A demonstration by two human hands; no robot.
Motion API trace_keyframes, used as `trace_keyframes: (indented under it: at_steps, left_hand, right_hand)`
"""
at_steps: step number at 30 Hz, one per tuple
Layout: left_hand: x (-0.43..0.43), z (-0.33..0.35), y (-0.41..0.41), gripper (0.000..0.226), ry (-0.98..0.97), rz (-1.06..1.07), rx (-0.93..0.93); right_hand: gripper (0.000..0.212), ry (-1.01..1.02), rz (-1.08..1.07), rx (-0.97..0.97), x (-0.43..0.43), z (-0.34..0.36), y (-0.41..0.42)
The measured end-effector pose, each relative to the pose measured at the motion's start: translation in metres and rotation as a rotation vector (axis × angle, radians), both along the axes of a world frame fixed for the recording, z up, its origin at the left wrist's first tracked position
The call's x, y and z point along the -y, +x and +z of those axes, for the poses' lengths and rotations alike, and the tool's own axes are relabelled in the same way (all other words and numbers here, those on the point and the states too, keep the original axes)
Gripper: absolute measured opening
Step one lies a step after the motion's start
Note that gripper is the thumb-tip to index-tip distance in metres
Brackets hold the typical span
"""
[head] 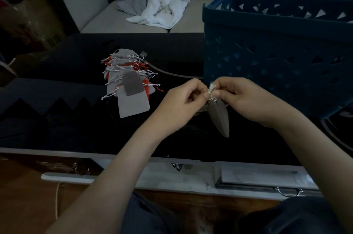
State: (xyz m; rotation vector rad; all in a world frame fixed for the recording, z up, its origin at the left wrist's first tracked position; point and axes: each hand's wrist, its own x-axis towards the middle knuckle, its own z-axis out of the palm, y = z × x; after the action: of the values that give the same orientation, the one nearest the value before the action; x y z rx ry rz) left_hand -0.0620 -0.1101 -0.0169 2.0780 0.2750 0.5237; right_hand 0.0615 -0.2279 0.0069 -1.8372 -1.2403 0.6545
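A small grey drawstring pouch (219,117) hangs above the dark table, its gathered neck and white strings held up between both hands. My left hand (181,103) pinches the neck from the left. My right hand (240,98) pinches it from the right, and the two sets of fingertips meet at the strings. The pouch body dangles down and slightly right. To the left on the table lies a pile of flat pouches (129,78), grey and red, with white and red strings splayed out.
A large blue plastic basket (277,46) stands on the table at the right, just behind my hands. The black table (57,119) has a pale front edge. Behind it is a light sofa (91,4) with crumpled white and grey cloths (160,8).
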Motion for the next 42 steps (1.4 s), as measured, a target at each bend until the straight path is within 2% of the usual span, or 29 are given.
trace_keyframes:
  at_steps: [2,5,8,11,14,18,21,24,29,31,36,42]
  left_hand:
    - [0.0,0.0,0.001,0.013,0.14,0.011,-0.009]
    - [0.003,-0.002,0.008,0.009,0.451,0.059,0.014]
    - [0.005,-0.006,0.015,0.015,0.704,0.121,0.077]
    - [0.005,-0.009,0.02,0.011,0.843,0.164,0.043]
    - [0.004,-0.009,0.021,0.012,0.827,0.173,0.01]
    - [0.0,-0.003,0.017,0.006,0.66,0.056,-0.133]
    - [-0.002,-0.003,0.013,0.004,0.641,0.049,-0.103]
    - [-0.002,-0.005,0.011,0.007,0.695,0.139,0.027]
    - [-0.001,-0.002,0.008,0.013,0.692,0.275,0.227]
    - [0.001,-0.001,0.007,0.015,0.684,0.286,0.278]
    - [0.005,0.0,0.004,0.011,0.679,0.289,0.334]
    - [0.005,-0.003,0.002,0.018,0.5,0.239,0.301]
  right_hand:
    - [0.02,-0.028,0.007,-0.001,0.0,-0.001,0.001]
    - [0.018,-0.048,-0.024,0.039,-0.001,-0.005,0.002]
    - [0.017,-0.049,-0.097,0.164,-0.002,-0.005,0.002]
    - [0.017,-0.048,-0.145,0.242,-0.004,-0.005,0.001]
    - [0.018,-0.036,-0.155,0.297,-0.006,-0.005,-0.001]
    - [0.01,-0.022,-0.122,0.382,-0.005,-0.004,-0.007]
    - [0.008,-0.013,-0.113,0.403,-0.007,-0.005,-0.009]
    - [0.013,0.022,-0.156,0.276,-0.008,-0.005,-0.008]
    - [0.017,0.235,-0.195,-0.134,-0.008,0.001,-0.011]
    - [0.014,0.28,-0.17,-0.212,-0.008,0.002,-0.012]
    - [0.01,0.33,-0.118,-0.086,-0.003,0.001,-0.008]
    - [0.014,0.433,-0.108,0.21,-0.001,-0.005,-0.006]
